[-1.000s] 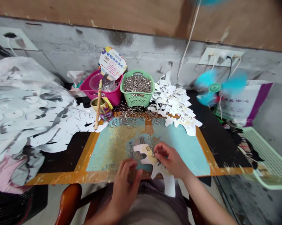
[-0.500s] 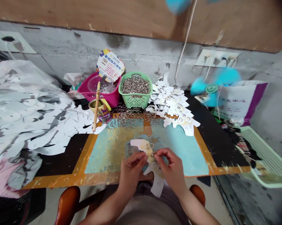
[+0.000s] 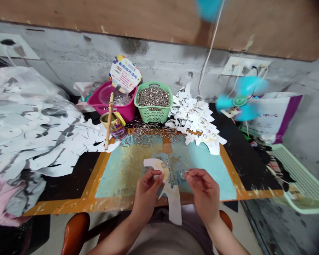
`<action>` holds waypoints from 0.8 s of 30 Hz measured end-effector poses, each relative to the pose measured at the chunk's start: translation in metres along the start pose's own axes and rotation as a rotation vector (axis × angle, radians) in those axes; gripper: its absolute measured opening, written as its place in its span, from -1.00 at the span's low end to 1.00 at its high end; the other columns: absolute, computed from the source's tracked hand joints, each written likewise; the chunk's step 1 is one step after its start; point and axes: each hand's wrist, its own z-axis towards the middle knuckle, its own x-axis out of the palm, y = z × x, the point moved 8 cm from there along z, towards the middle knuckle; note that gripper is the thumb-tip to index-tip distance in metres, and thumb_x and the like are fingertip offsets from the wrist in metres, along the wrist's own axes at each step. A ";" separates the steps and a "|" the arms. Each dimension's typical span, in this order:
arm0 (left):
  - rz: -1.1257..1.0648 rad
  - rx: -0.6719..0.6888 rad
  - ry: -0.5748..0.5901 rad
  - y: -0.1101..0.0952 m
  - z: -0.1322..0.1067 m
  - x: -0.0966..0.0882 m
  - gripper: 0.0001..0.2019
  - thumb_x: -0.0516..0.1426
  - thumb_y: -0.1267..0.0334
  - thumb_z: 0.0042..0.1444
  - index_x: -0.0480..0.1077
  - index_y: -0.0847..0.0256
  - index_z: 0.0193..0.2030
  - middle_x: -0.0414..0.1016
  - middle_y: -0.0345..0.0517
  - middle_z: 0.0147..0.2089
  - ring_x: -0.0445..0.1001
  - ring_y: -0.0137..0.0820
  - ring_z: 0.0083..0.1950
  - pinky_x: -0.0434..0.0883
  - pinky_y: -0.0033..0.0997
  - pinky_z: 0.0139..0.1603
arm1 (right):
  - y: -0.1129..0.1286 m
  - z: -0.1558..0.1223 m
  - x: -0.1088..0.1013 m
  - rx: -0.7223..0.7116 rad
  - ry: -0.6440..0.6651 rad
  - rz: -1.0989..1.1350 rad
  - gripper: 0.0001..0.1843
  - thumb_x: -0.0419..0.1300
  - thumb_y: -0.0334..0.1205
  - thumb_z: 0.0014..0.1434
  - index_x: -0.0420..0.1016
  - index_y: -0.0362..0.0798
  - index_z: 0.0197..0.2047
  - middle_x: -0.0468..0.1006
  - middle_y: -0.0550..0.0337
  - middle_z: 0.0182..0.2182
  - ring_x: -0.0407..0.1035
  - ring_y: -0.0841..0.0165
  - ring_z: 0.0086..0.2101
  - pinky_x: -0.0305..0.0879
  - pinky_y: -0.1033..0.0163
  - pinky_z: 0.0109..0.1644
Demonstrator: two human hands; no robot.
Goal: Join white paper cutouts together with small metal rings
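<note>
The left hand [image 3: 147,193] pinches a white paper shape [image 3: 173,202] by the front edge of the blue board [image 3: 212,180]. The right hand [image 3: 204,194] is almost shut, holding a little metal ring [image 3: 183,175]

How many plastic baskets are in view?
3: a green basket holding metal rings and a magenta basket at the back of the table, a pale green mesh basket right of the table. More may be hidden.

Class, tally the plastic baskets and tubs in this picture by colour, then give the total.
Pink: 1, a tub
Green: 2, a basket of metal rings and a pale mesh tray
Total: 3
</note>
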 end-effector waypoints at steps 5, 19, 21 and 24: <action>0.221 0.169 0.067 -0.021 -0.001 0.004 -0.82 0.30 0.19 0.02 0.57 0.23 -0.27 0.57 -0.13 -0.32 0.45 -0.44 -0.34 0.39 -0.53 -0.31 | -0.013 0.003 0.022 0.062 0.203 -0.152 -0.88 0.27 -0.14 0.23 0.54 0.00 -0.25 0.60 0.15 -0.30 0.49 0.31 -0.27 0.43 0.27 -0.16; 0.244 0.107 0.019 -0.006 0.016 -0.013 -0.72 0.31 0.09 0.01 0.45 0.25 -0.27 0.43 -0.26 -0.47 0.38 -0.51 -0.48 0.41 -0.54 -0.40 | -0.041 0.012 0.039 0.117 0.265 -0.189 -0.84 0.26 -0.12 0.23 0.52 -0.03 -0.25 0.59 0.17 -0.33 0.46 0.33 -0.29 0.36 0.28 -0.17; 0.204 0.080 0.034 -0.006 0.014 -0.010 -0.69 0.33 0.07 0.00 0.45 0.26 -0.25 0.45 -0.26 -0.44 0.39 -0.51 -0.46 0.45 -0.52 -0.36 | -0.042 0.013 0.039 0.114 0.263 -0.194 -0.83 0.25 -0.11 0.24 0.52 -0.04 -0.24 0.59 0.17 -0.33 0.46 0.33 -0.30 0.37 0.28 -0.18; 0.151 0.054 0.047 -0.005 0.012 -0.007 -0.66 0.34 0.07 -0.01 0.43 0.27 -0.24 0.45 -0.27 -0.42 0.39 -0.54 -0.46 0.46 -0.54 -0.35 | -0.043 0.013 0.038 0.108 0.255 -0.205 -0.81 0.24 -0.09 0.24 0.52 -0.04 -0.23 0.60 0.16 -0.32 0.48 0.32 -0.29 0.38 0.28 -0.18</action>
